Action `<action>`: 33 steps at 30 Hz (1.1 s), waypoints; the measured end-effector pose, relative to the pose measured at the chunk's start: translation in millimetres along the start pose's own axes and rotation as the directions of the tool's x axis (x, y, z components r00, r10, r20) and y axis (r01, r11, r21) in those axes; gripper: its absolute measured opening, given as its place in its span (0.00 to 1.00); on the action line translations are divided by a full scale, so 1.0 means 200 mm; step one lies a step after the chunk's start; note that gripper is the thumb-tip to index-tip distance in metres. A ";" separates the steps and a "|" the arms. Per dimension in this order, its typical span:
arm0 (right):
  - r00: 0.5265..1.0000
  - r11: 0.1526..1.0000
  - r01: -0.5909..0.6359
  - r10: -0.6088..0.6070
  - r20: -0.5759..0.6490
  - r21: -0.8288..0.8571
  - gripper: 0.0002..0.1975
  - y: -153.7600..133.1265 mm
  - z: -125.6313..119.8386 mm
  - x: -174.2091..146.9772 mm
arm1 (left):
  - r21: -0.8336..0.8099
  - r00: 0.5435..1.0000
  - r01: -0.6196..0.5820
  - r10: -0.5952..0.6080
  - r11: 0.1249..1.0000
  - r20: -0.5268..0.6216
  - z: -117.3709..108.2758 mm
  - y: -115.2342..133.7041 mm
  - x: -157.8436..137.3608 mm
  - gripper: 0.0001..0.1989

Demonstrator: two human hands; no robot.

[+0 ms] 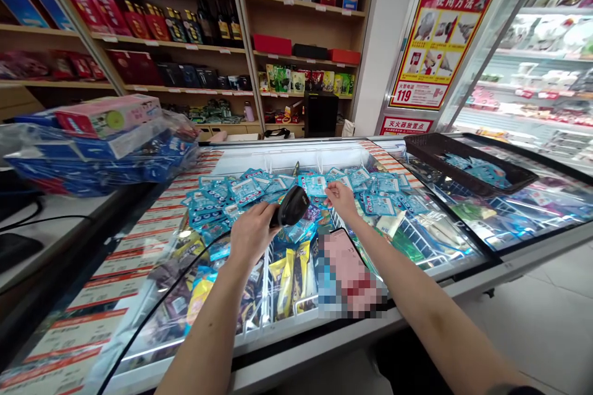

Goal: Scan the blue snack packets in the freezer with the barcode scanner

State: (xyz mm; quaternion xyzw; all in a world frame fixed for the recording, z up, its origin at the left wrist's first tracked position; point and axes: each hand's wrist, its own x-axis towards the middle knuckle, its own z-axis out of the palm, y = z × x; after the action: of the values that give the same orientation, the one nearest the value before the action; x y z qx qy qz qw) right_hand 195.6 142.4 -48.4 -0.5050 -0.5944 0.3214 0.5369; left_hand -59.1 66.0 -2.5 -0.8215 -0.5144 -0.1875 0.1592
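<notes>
My left hand [254, 231] is wrapped round the handle of a black barcode scanner [293, 206], whose cord trails down to the lower left. The scanner's head points toward a small blue packet [314, 185]. That packet's right edge is pinched between the fingers of my right hand [341, 199]. Many similar blue packets [248, 190] lie spread in a loose heap over the glass top of a chest freezer, under and around both hands. A phone [345, 268] with a lit, partly blurred screen rests on the glass below my right hand.
A dark brown basket [514, 188] with more blue packets stands on the freezer at the right. Plastic-wrapped boxes [106, 142] are stacked at the left. Price labels [99, 296] line the left glass. Ice creams [291, 278] show beneath it. Shelves of boxed goods stand behind.
</notes>
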 end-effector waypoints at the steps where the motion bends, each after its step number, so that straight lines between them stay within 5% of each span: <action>1: 1.000 1.000 -0.017 0.017 -0.007 0.011 0.11 0.02 0.00 -0.01 | -0.005 1.000 0.002 -0.002 1.000 0.001 0.00 0.01 0.00 0.16; 33: 1.000 0.997 0.018 -0.018 0.005 0.074 0.13 0.06 -0.01 -0.02 | -0.029 1.000 0.002 -0.002 1.000 0.022 0.02 0.09 0.04 0.16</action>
State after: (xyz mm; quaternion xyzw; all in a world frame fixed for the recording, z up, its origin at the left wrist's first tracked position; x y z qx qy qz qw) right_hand 199.6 142.4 -60.6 -0.4787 -0.5880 0.3397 0.5565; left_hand -38.5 67.1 -3.4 -0.8252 -0.5141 -0.1861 0.1415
